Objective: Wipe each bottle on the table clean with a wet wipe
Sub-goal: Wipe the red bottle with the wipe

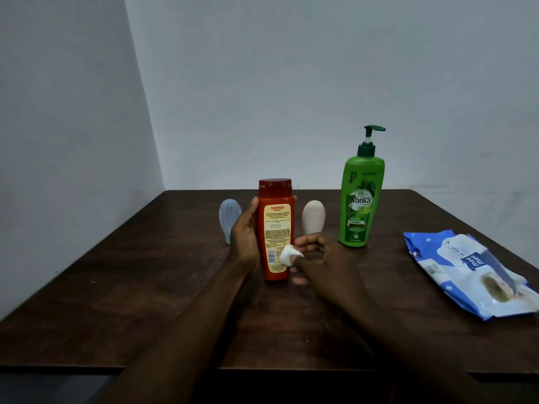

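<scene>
Where the two forearms reach in from the near edge of the dark wooden table (116, 287), the left hand (245, 237) grips the red shampoo bottle (277, 228) at its left side, thumb and fingers curled round the body, holding it upright at the table's middle with the printed back label facing the viewer. The right hand (318, 258), just right of it, pinches a bunched white wet wipe (288, 255) and holds it against the lower right part of that label. To the right, well apart, a blue-and-white wipes pack (472, 275) lies flat. Farther back, a pale blue bottle (229, 214) stands partly hidden behind the left hand, and a beige bottle (313, 217) stands between the red bottle and a tall green pump bottle (360, 205), upright at the far right. A plain pale wall (291, 83) closes the background.
</scene>
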